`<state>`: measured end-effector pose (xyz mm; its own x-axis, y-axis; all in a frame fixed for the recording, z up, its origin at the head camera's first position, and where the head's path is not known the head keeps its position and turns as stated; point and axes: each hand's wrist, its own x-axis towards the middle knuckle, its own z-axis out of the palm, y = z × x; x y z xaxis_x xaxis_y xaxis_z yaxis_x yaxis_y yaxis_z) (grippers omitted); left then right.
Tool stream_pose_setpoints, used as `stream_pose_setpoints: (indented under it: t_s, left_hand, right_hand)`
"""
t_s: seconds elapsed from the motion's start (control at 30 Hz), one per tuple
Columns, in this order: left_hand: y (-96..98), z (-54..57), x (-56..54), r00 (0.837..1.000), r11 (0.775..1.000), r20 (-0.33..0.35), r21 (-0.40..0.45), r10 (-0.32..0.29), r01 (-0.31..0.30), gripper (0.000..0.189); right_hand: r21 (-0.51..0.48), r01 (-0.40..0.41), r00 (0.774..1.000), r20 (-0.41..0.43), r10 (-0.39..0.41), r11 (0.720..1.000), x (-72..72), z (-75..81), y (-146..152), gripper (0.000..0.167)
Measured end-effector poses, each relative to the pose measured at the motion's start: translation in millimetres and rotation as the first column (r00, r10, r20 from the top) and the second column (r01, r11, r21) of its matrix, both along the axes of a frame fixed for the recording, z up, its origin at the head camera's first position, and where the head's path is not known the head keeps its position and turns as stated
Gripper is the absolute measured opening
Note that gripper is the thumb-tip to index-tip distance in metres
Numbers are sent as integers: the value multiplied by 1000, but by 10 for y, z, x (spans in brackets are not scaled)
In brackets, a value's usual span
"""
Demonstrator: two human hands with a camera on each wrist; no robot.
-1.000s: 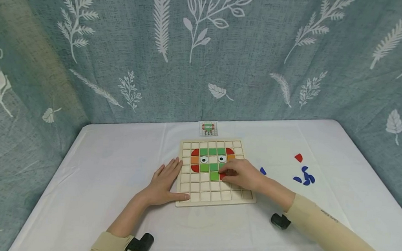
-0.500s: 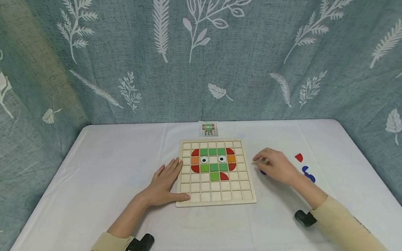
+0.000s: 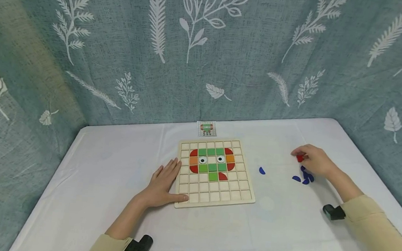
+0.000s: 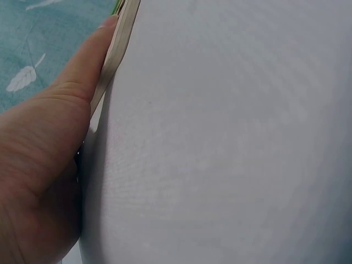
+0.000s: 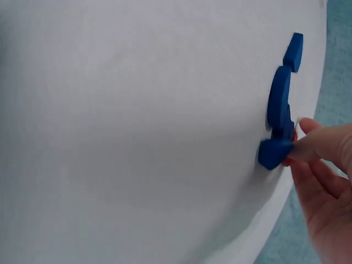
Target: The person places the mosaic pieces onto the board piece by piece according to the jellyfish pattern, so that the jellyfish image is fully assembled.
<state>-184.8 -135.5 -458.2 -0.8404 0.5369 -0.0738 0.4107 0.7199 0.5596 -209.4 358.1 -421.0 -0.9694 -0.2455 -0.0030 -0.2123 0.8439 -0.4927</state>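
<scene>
The wooden grid board lies mid-table with green, red, orange and eye tiles set in its squares. With fingers spread, my left hand rests against the board's left side, its thumb over the front left corner. In the left wrist view, the thumb of the left hand lies along the board's edge. Off to the right, my right hand pinches a red quarter-circle tile between thumb and fingers. Several blue half-circle tiles lie just in front of that hand.
A single blue half-circle tile lies between the board and the right hand. A small picture card sits behind the board at the table's back edge. White cloth covers the table, and a leaf-patterned curtain hangs behind.
From the board, my right hand has moved right, leaving a red tile next to the lower green one, to the loose red tile, which it now pinches. The left hand stays put.
</scene>
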Motion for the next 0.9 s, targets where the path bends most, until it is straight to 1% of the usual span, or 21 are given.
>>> stream_pose_setpoints:
  t_s: [0.17, 0.27, 0.43, 0.57, 0.7, 0.9]
  left_hand:
    - [-5, -14, -5, 1000, 1000, -4, -3, -3, 3, 109]
    - [-6, -16, -5, 1000, 1000, -5, -1, -4, 4, 109]
    - [-11, -23, -7, 1000, 1000, -8, 4, -4, 4, 109]
    - [-5, -21, -10, 1000, 1000, 0, -4, -7, 7, 109]
    - [-4, -20, -10, 1000, 1000, 3, -12, -3, 3, 109]
    - [-13, -8, -5, 1000, 1000, 4, -13, -1, 1, 110]
  right_hand:
    - [-22, 38, 999, -3, -38, 999, -19, -22, -79, 25]
    - [-25, 38, 999, -9, -38, 999, -25, -49, -144, 24]
    - [-23, -7, 1000, -18, 7, 1000, -13, -80, -252, 32]
    - [-22, -49, 999, 3, 49, 999, -7, -66, -280, 37]
    - [-32, -82, 996, 15, 83, 996, -2, -45, -277, 35]
    - [-22, -77, 997, -14, 77, 997, 6, -43, -325, 30]
